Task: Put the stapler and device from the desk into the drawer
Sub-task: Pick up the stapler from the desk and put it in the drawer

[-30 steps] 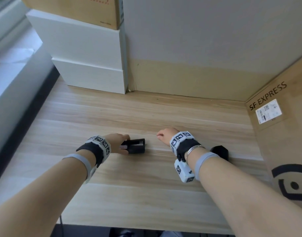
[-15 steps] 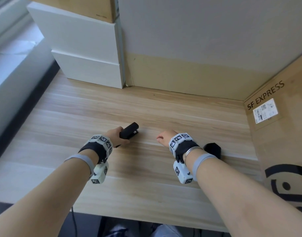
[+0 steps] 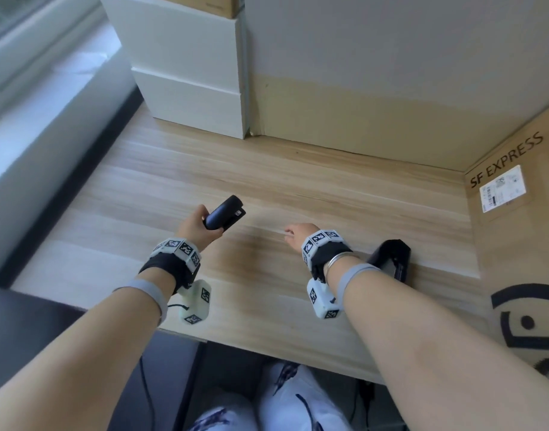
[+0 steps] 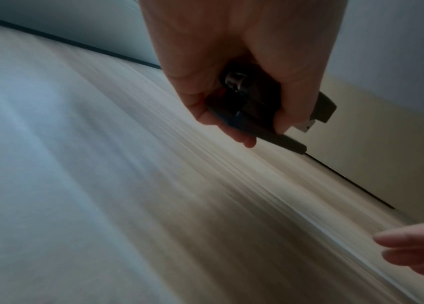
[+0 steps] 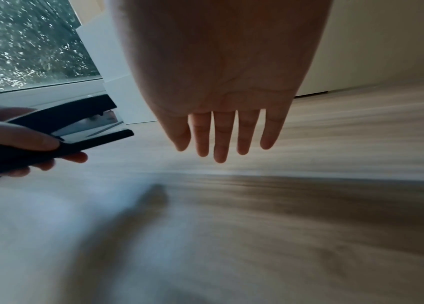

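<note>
My left hand [image 3: 201, 223] grips the black stapler [image 3: 225, 212] by its rear end and holds it lifted above the wooden desk [image 3: 329, 194], nose pointing away and up. The left wrist view shows my fingers [image 4: 231, 131] curled round the stapler [image 4: 265, 102]. In the right wrist view the stapler [image 5: 57, 131] is at the left. My right hand [image 3: 298, 234] hovers over the desk with straight fingers [image 5: 222, 139], holding nothing. The black device [image 3: 391, 258] lies on the desk just right of my right wrist. No drawer is in view.
White boxes [image 3: 189, 66] stand at the back left against a grey and tan panel [image 3: 391, 88]. An SF EXPRESS cardboard box [image 3: 522, 231] walls off the right side. A window sill [image 3: 33, 98] runs along the left. My knees [image 3: 282, 405] are below the desk's front edge.
My left hand has lifted the stapler off the desk and tilted its nose up. The right hand has stayed in about the same spot, and the head view has drawn back.
</note>
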